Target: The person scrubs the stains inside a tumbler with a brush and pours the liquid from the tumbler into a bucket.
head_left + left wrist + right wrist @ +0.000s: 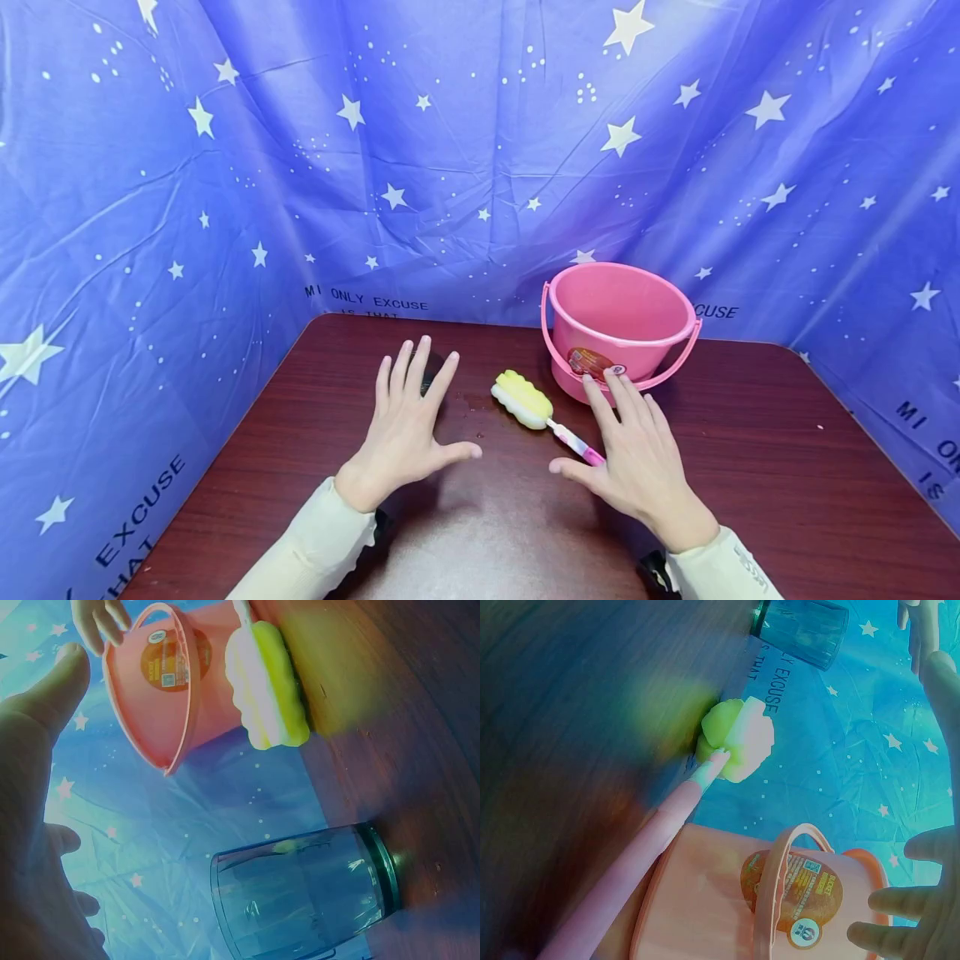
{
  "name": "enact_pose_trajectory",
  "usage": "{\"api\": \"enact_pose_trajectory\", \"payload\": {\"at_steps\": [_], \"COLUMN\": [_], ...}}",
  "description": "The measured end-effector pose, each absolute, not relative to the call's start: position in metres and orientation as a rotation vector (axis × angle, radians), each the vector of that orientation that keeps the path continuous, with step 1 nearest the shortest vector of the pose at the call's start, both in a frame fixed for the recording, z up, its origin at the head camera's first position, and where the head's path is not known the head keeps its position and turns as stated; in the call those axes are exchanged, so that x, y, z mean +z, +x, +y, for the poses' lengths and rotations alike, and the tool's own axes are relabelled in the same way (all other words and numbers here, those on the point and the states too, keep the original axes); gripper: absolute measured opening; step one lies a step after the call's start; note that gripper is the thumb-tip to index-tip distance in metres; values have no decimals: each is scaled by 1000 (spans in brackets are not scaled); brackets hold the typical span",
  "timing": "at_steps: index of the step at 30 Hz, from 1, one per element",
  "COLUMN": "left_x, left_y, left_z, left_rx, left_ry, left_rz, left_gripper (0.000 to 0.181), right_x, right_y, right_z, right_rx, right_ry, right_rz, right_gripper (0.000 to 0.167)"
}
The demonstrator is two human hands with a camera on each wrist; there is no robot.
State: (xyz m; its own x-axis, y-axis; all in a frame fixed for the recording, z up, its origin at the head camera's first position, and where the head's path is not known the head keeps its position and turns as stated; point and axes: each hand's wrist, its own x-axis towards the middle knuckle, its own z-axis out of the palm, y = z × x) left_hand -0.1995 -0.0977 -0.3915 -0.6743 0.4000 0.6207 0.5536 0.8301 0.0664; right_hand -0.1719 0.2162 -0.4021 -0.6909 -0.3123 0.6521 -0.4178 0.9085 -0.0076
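Find a sponge brush [540,412] lying on the table between both hands, its yellow-and-white head [523,402] pointing back and to the left; can follow its white and pink handle [572,437] toward the right hand [637,462], and lose its end behind that hand in the head view; see the right hand open, fingers spread, thumb turned inward, near the pink bucket [648,362]; cannot tell if touching it; see the bucket standing upright just behind the brush, bail [678,364] lowered across its front, an oval label [588,362] on its wall; see the left hand [405,437] open too, fingers straight and apart, thumb pointing inward, holding nothing; beyond its fingers, make out a see-through cup [307,892] upright on the table, mostly hidden from the head view but plain in the left wrist view; farther out, see pale sleeves [307,542] on both arms, a dark red-brown table [300,450] with wood grain, and a blue cloth [480,150] printed with white stars and black lettering hanging around it.
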Motion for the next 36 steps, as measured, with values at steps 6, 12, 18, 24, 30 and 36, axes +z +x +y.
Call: {"api": "enact_pose_trajectory", "payload": {"at_steps": [6,12,18,24,30,36], "left_x": [-392,-390,-389,-389,-388,-389], "left_y": [-201,-203,-203,-205,-206,-207], "left_z": [-100,-101,-102,-105,-107,-109], "left_rx": [-358,-374,-405,-432,-465,-501], "left_ry": [-689,-678,-666,-650,-618,-589], "left_rz": [-2369,-2349,-2368,-2372,-2389,-2430], "left_gripper": [120,119,115,113,110,108], "right_x": [-402,-402,-403,-404,-403,-405], "right_y": [-172,-173,-173,-173,-172,-171], "right_z": [217,217,219,219,220,220], "right_rx": [217,238,262,270,274,264], "right_ry": [525,532,512,487,461,424], "right_rz": [-2373,-2368,-2399,-2433,-2471,-2532], "right_gripper": [113,110,109,107,104,102]}}
